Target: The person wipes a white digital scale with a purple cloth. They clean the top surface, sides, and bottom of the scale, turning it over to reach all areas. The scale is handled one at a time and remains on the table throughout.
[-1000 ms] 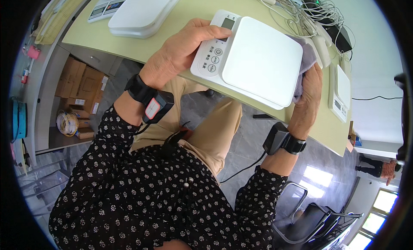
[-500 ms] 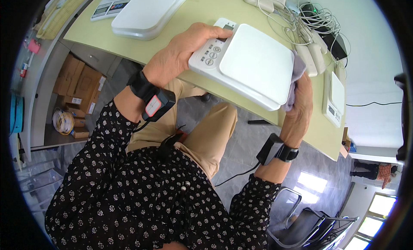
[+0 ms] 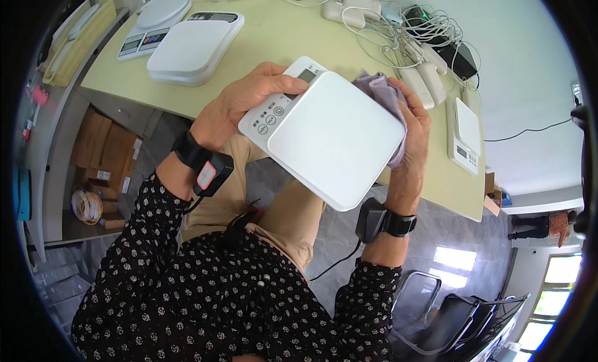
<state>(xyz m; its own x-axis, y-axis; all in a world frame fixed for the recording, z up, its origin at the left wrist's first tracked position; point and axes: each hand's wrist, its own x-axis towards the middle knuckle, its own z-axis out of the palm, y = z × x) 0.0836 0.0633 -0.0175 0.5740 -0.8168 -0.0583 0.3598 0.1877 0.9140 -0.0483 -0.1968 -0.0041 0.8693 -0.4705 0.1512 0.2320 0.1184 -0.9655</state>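
Note:
A white digital kitchen scale (image 3: 336,138) is held up over the table's near edge, tilted with its flat weighing plate facing me. My left hand (image 3: 249,97) grips the end with the buttons and small display, thumb on top by the display and fingers underneath. At the opposite end my right hand (image 3: 412,122) presses a greyish-purple cloth (image 3: 381,91) against the scale's side. The cloth is bunched between the palm and the scale; part of it sticks out beyond the far corner. The right fingertips are partly hidden by the cloth.
On the pale green table (image 3: 274,38) stand a white scale (image 3: 193,47) and a round-topped scale (image 3: 156,22) at left, another scale (image 3: 464,134) at right. Tangled cables (image 3: 405,38) and power strips lie at the back. Black chairs (image 3: 436,324) stand lower right; a person (image 3: 548,225) is far off.
Both hands have brought the scale down and left, closer to me, and tipped its plate toward me. The cloth now shows more at the far right corner.

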